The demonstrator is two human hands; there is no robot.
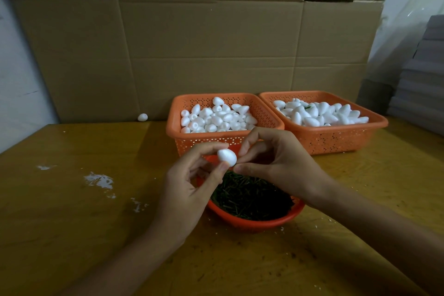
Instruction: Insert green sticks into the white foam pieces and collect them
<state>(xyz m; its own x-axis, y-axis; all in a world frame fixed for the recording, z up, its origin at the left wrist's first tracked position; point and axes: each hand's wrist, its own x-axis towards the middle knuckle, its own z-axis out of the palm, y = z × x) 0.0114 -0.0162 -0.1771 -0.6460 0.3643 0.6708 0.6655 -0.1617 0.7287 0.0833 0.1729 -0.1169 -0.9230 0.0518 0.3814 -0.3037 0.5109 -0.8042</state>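
One white foam piece [227,157] sits pinched between thumb and forefinger of your left hand [189,185]. Curled fingertips of your right hand [276,166] touch its right end; whether they grip anything cannot be told.

Left basket [173,125], right basket [336,139]: orange, pinhole-perforated pattern. Foam pieces [216,118]: white. Sticks [252,197]: dark green, possibly brownish in shadow. Bowl [252,222]: red-orange. Counter [96,223]: yellow-brown woodgrain, white smears [99,180]. Cardboard [204,43]: plain tan.

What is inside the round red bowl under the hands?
A heap of thin green sticks fills the red bowl. The left hand and the right hand cover its far part, so that bit is hidden.
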